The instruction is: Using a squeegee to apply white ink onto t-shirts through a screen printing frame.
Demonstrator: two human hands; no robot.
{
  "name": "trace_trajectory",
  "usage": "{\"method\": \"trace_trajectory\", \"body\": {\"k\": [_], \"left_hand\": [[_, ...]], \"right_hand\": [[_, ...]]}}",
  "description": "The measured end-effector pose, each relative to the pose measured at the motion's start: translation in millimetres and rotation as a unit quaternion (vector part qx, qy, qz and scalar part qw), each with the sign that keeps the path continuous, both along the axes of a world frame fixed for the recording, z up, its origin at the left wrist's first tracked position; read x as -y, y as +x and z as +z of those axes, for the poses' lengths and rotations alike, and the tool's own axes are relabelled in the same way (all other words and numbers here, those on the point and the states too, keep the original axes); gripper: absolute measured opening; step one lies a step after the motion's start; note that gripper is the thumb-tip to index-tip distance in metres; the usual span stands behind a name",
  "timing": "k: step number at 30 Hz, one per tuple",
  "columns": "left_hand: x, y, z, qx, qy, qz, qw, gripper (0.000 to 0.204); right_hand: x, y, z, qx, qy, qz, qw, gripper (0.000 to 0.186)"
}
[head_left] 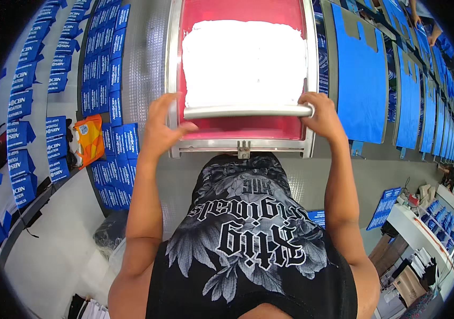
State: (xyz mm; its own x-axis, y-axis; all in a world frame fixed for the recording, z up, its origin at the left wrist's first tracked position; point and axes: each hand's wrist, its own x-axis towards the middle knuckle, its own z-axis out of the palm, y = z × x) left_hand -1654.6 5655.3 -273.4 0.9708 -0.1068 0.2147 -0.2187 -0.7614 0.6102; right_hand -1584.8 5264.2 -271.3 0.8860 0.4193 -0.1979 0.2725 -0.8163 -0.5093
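In front of me lies a screen printing frame (309, 64) with metal sides and pink mesh. A broad patch of white ink (245, 64) covers much of the mesh. Across the near edge of the ink runs a squeegee (248, 111) with a long pale bar. My right hand (320, 114) is closed round the squeegee's right end. At the frame's left side is my left hand (162, 125), its thumb and fingers apart beside the squeegee's left end, with a gap between. A small metal clamp (243, 150) sits at the middle of the frame's near edge.
Rows of blue printed pieces (102, 69) lie to the left, near an orange and yellow bag (89, 139). Large blue fabric panels (362, 80) on boards stand close on the right. Another person's arm (433, 34) shows at far right. A white shelf (423, 234) holds more items.
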Motion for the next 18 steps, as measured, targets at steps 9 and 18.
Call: {"method": "trace_trajectory", "body": {"k": [9,18], "left_hand": [[22.4,66.0,37.8,-0.078,0.079,-0.154,0.982,0.027],[4.3,149.4,26.7,0.006,0.076,-0.167,0.983,0.028]], "right_hand": [[-20.3,11.6,17.6,-0.043,-0.009,0.007,0.999,0.029],[-52.5,31.9,18.2,0.124,-0.036,-0.028,0.991,0.031]]}}
